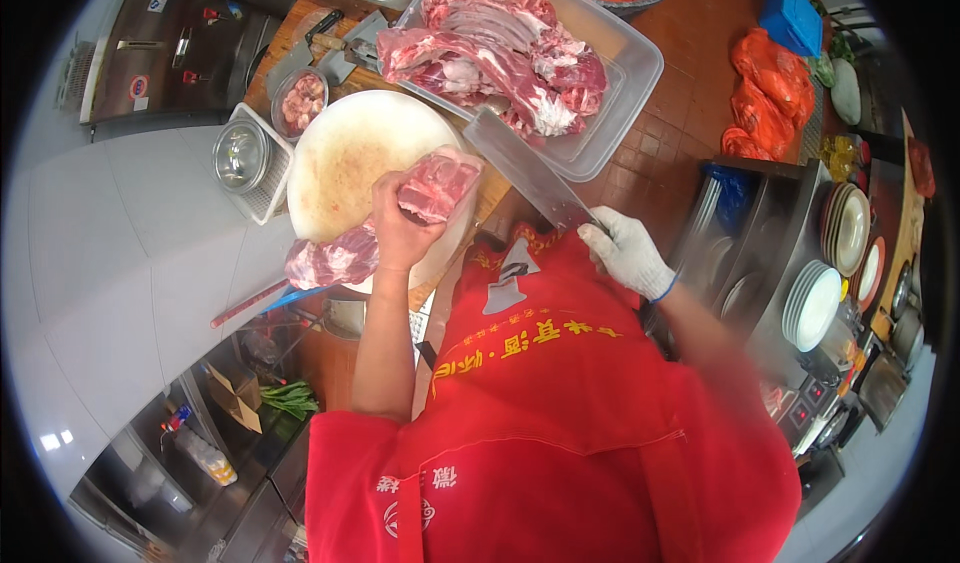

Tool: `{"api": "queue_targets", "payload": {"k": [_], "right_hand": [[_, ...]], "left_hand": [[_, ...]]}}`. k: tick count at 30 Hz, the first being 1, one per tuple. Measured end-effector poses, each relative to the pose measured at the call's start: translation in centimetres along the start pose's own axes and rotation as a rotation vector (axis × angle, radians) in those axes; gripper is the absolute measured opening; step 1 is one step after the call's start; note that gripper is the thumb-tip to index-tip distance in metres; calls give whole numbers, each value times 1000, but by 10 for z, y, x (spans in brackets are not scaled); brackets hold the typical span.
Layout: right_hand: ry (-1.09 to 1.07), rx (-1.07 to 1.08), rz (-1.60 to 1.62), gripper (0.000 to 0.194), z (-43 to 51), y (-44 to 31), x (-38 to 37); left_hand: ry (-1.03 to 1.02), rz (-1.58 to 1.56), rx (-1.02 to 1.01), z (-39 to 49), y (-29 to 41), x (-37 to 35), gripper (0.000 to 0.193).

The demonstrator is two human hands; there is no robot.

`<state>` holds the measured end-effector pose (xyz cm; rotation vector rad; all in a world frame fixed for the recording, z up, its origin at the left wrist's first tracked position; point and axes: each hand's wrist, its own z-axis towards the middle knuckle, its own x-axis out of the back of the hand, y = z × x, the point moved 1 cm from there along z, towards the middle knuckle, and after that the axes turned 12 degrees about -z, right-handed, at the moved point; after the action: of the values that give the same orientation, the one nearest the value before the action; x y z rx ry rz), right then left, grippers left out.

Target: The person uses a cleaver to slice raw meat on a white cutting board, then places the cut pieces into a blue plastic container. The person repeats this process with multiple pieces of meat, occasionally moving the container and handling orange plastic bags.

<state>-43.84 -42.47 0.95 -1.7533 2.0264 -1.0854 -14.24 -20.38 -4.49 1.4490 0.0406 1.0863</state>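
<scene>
My bare left hand grips a piece of raw meat over the right part of a round white chopping board. Another chunk of raw meat lies at the board's near left edge, partly behind my left hand. In a white knitted glove, my right hand holds a cleaver by its handle. The blade points up and left, its tip close to a translucent plastic tub. A large rack of raw ribs and meat fills much of that tub.
Left of the board stand a small bowl of meat pieces and a white basket with metal bowls. More knives lie behind. Stacked plates stand on shelving at right, near orange plastic bags. A steel cabinet is at upper left.
</scene>
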Motion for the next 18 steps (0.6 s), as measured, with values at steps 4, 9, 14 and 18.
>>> {"api": "queue_targets", "payload": {"k": [4, 9, 14, 18], "right_hand": [[82, 149, -173, 28, 12, 12, -2], [-56, 191, 7, 27, 38, -1, -1], [-238, 140, 163, 28, 60, -23, 9], [-304, 96, 131, 28, 75, -37, 9]], "left_hand": [[-45, 154, 44, 6, 40, 9, 91], [-232, 609, -35, 18, 74, -16, 73], [-212, 556, -66, 23, 61, -10, 53], [-203, 514, -168, 10, 49, 7, 53]]}}
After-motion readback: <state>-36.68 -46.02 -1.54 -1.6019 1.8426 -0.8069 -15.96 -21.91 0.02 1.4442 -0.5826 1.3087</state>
